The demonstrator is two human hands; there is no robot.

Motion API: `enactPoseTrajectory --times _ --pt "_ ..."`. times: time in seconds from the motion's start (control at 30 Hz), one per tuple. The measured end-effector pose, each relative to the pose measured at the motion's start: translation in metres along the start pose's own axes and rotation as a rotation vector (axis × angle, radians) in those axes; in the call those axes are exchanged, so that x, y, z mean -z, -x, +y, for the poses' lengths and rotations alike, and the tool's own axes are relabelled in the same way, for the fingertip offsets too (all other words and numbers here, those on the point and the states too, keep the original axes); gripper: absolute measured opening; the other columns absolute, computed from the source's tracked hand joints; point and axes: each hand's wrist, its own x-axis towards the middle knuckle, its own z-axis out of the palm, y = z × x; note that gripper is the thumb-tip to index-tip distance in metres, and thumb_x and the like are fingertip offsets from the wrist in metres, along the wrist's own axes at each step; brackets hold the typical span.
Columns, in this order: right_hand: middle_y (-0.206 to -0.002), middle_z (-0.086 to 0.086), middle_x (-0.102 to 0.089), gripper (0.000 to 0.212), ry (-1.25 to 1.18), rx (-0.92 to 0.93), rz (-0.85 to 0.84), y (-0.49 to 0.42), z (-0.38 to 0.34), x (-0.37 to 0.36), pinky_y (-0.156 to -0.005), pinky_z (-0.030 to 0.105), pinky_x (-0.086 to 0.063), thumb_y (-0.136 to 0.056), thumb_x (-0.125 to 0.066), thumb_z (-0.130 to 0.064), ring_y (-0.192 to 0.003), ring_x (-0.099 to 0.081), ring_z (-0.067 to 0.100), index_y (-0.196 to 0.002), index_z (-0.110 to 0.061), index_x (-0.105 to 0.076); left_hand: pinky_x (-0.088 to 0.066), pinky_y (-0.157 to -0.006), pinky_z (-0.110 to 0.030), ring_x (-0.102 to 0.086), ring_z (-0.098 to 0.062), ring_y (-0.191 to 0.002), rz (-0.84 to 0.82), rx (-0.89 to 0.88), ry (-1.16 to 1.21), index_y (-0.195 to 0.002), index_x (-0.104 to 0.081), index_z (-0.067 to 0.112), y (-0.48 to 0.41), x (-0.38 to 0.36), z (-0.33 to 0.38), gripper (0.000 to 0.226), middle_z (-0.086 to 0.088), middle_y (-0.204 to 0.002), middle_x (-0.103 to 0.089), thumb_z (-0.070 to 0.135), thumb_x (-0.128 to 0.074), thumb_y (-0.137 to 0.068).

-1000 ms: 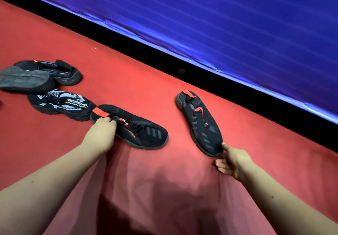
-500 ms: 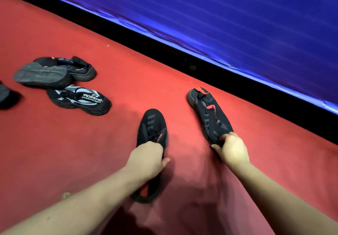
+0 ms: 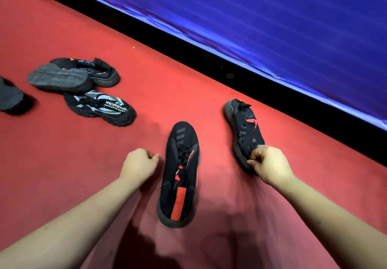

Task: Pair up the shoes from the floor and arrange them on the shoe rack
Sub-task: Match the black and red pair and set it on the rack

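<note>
My left hand point(image 3: 139, 163) has let go of the middle shoe point(image 3: 180, 172) and sits curled, empty, just left of it, while my right hand point(image 3: 270, 164) grips the right shoe point(image 3: 244, 130) by its near end on the floor point(image 3: 83, 174): I'm mid-pairing, and next I'd drag it alongside its mate.

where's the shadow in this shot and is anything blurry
Head view: a dark shadow lies on the red carpet between the forearms, by the heel of the centre shoe; head view: the upturned sole at left looks smeared; the right hand grips the right shoe, fairly sharp.
</note>
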Motion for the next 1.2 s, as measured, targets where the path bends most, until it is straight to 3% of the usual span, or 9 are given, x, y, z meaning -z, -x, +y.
enactPoseTrajectory --times 0.17,0.3,0.43,0.57,0.67,0.83,0.97,1.07,1.2 --pt "-0.064 -0.013 -0.047 0.027 0.167 0.214 -0.249 0.029 0.038 0.023 -0.058 0.027 -0.037 -0.073 -0.068 -0.011 -0.063 -0.053 0.022 -0.058 -0.018 -0.047 -0.036 -0.064 -0.03 -0.062 -0.035 -0.079 0.034 -0.014 0.041 -0.051 -0.048 0.011 0.0 0.0 0.0 0.043 -0.01 -0.058 -0.054 0.03 -0.057 -0.089" --pt "-0.096 0.01 -0.055 0.009 0.456 -0.324 0.008 0.059 0.094 0.057 -0.069 0.035 -0.051 -0.079 -0.053 -0.01 -0.077 -0.06 0.037 -0.082 -0.012 -0.062 -0.04 -0.067 -0.033 -0.063 -0.037 -0.081 0.098 -0.055 0.038 -0.057 -0.054 0.01 -0.003 -0.004 0.003 0.04 -0.016 -0.064 -0.06 0.032 -0.054 -0.09" --pt "-0.093 0.025 -0.061 0.026 0.16 -0.679 0.189 0.049 0.09 0.064 -0.072 0.038 -0.047 -0.086 -0.061 -0.026 -0.086 -0.062 0.043 -0.085 0.0 -0.066 -0.045 -0.07 -0.036 -0.063 -0.038 -0.085 0.165 -0.094 0.032 -0.068 -0.063 0.006 -0.007 -0.009 0.015 0.039 -0.021 -0.077 -0.067 0.034 -0.05 -0.091" --pt "-0.061 0.017 -0.066 0.054 -0.226 -0.73 0.036 0.038 0.046 0.024 -0.063 0.032 -0.053 -0.09 -0.052 -0.044 -0.063 -0.064 0.031 -0.061 0.0 -0.065 -0.042 -0.069 -0.033 -0.062 -0.036 -0.085 0.142 -0.096 0.037 -0.073 -0.063 0.009 -0.007 -0.021 0.029 0.035 -0.017 -0.079 -0.066 0.035 -0.05 -0.091" --pt "-0.059 0.012 -0.058 0.05 -0.9 -0.965 -0.019 0.022 0.02 -0.004 -0.032 0.016 -0.038 -0.09 -0.055 -0.048 -0.03 -0.05 0.019 -0.068 -0.002 -0.057 -0.04 -0.067 -0.031 -0.059 -0.034 -0.08 0.136 -0.084 0.057 -0.072 -0.059 0.009 -0.006 -0.026 0.029 0.031 -0.013 -0.074 -0.062 0.034 -0.052 -0.09" --pt "-0.043 0.009 -0.058 0.053 -1.27 -1.154 -0.2 0.004 0.001 -0.016 -0.031 0.006 -0.03 -0.095 -0.042 -0.052 -0.021 -0.048 0.014 -0.073 -0.004 -0.049 -0.035 -0.066 -0.029 -0.051 -0.028 -0.071 0.132 -0.114 0.05 -0.07 -0.059 0.007 -0.005 -0.027 0.023 0.032 -0.007 -0.066 -0.057 0.031 -0.054 -0.089" --pt "-0.044 0.008 -0.059 0.034 -1.04 -1.002 -0.046 0.006 -0.002 -0.025 -0.039 0.02 -0.046 -0.099 -0.044 -0.025 -0.031 -0.056 0.018 -0.072 -0.005 -0.048 -0.035 -0.066 -0.029 -0.057 -0.031 -0.075 0.134 -0.123 0.051 -0.071 -0.061 0.005 -0.005 -0.023 0.016 0.032 -0.008 -0.065 -0.058 0.03 -0.055 -0.09" --pt "-0.054 0.015 -0.064 0.043 -0.595 -0.779 0.077 0.013 0.001 -0.027 -0.068 0.042 -0.056 -0.093 -0.052 -0.028 -0.057 -0.065 0.033 -0.055 -0.008 -0.053 -0.038 -0.067 -0.031 -0.061 -0.034 -0.08 0.152 -0.122 0.097 -0.073 -0.063 0.003 -0.005 -0.019 0.015 0.034 -0.014 -0.07 -0.064 0.03 -0.054 -0.091" --pt "-0.058 0.015 -0.064 0.052 -0.347 -0.424 0.039 0.017 -0.045 0.0 -0.067 0.04 -0.051 -0.092 -0.054 -0.037 -0.067 -0.061 0.035 -0.048 -0.009 -0.046 -0.047 -0.077 -0.038 -0.063 -0.038 -0.08 0.192 -0.022 0.227 -0.072 -0.065 0.0 -0.015 -0.002 0.001 0.04 -0.024 -0.074 -0.067 0.033 -0.052 -0.092"
